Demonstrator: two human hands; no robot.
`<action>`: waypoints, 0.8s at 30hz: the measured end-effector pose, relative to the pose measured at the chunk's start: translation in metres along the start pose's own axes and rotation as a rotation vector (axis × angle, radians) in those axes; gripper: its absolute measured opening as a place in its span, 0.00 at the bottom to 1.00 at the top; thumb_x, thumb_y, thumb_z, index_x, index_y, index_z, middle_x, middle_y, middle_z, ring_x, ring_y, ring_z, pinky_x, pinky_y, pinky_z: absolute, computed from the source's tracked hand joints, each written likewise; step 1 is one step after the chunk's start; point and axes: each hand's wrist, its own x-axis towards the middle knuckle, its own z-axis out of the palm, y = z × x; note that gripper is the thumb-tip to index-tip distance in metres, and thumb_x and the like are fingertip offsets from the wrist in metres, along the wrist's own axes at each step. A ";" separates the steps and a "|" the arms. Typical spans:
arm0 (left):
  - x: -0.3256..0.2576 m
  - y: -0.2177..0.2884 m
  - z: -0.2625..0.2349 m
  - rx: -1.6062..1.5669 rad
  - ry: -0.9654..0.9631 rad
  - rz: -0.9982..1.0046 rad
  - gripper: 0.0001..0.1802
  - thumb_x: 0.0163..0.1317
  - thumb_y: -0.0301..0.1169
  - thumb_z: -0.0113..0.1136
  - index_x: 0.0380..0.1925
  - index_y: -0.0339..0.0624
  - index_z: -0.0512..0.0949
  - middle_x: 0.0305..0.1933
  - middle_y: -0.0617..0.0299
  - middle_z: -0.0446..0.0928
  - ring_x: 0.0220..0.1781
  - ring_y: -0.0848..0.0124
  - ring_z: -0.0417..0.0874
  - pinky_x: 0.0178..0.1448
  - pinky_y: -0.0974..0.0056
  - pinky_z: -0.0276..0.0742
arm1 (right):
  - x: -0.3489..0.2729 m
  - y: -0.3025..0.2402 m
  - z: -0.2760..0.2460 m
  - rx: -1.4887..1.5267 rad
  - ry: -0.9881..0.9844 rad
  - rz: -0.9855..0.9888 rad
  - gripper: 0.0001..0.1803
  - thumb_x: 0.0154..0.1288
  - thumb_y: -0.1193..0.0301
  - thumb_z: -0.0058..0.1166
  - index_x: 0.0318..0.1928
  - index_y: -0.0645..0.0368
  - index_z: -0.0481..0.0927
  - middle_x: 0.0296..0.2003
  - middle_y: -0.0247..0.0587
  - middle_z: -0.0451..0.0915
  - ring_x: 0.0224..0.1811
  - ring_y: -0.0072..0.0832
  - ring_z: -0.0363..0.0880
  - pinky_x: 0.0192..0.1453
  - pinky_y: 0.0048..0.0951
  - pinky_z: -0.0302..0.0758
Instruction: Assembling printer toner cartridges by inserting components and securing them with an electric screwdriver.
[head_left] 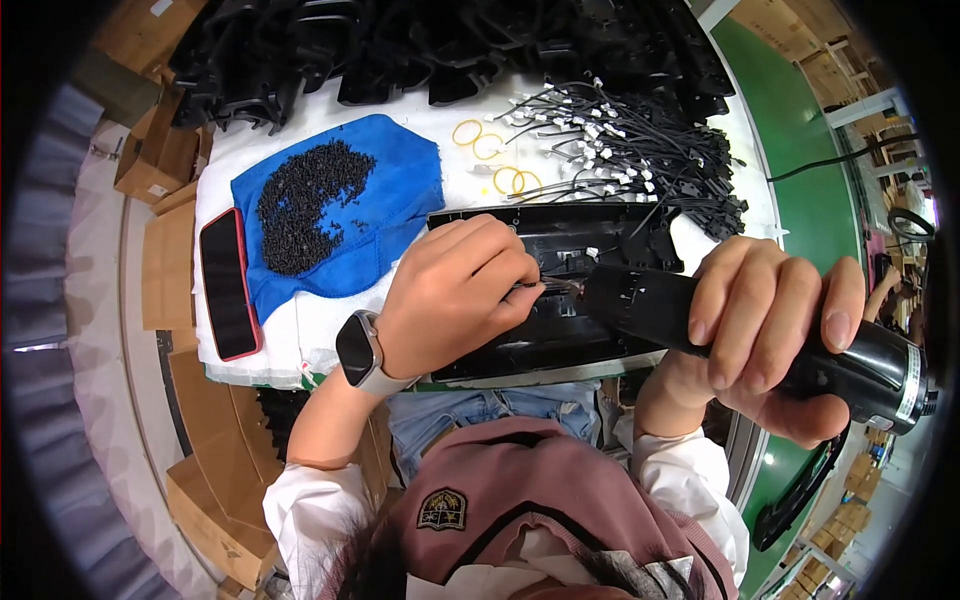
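My right hand [770,335] is wrapped round a black electric screwdriver [640,300], held level with its tip to the left. Close to that tip, the fingers of my left hand [465,275] are pinched together. Whatever sits between them is too small to make out. A watch [357,350] is on the left wrist. Under both hands lies a long black plastic housing [500,355] at the table's near edge. A small white connector [592,254] shows inside it, just beyond the screwdriver's tip.
A heap of small black screws [310,200] lies on a blue cloth [400,165], beside a red-edged phone [224,290]. Black cables with white connectors [610,150] are piled at the back right. Yellow rings [508,181] lie between. More black housings [380,50] line the far side.
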 end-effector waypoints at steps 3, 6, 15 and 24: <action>-0.005 -0.003 0.000 0.034 0.012 0.000 0.10 0.39 0.22 0.67 0.22 0.42 0.75 0.27 0.64 0.73 0.30 0.66 0.78 0.31 0.64 0.73 | -0.001 0.005 -0.001 0.020 -0.030 0.030 0.23 0.58 0.56 0.66 0.43 0.53 0.68 0.19 0.24 0.75 0.13 0.16 0.73 0.24 0.21 0.73; -0.004 -0.002 0.000 0.052 0.000 0.002 0.10 0.39 0.23 0.66 0.21 0.42 0.74 0.26 0.64 0.72 0.29 0.66 0.78 0.31 0.64 0.73 | -0.001 0.006 -0.001 0.017 -0.041 0.060 0.24 0.58 0.55 0.67 0.43 0.52 0.68 0.19 0.23 0.75 0.13 0.15 0.73 0.23 0.20 0.72; -0.006 -0.006 0.004 0.105 -0.036 0.030 0.10 0.40 0.25 0.66 0.22 0.43 0.74 0.27 0.63 0.71 0.32 0.67 0.78 0.34 0.65 0.74 | -0.005 0.010 0.001 -0.046 -0.047 0.101 0.24 0.58 0.54 0.66 0.43 0.51 0.67 0.19 0.23 0.75 0.13 0.15 0.73 0.22 0.20 0.72; -0.007 -0.007 0.004 0.106 -0.176 0.059 0.10 0.44 0.30 0.67 0.24 0.43 0.74 0.28 0.63 0.70 0.32 0.66 0.76 0.36 0.64 0.72 | -0.001 0.007 -0.003 -0.086 -0.154 0.237 0.25 0.58 0.54 0.64 0.44 0.51 0.64 0.19 0.22 0.74 0.14 0.16 0.73 0.21 0.20 0.72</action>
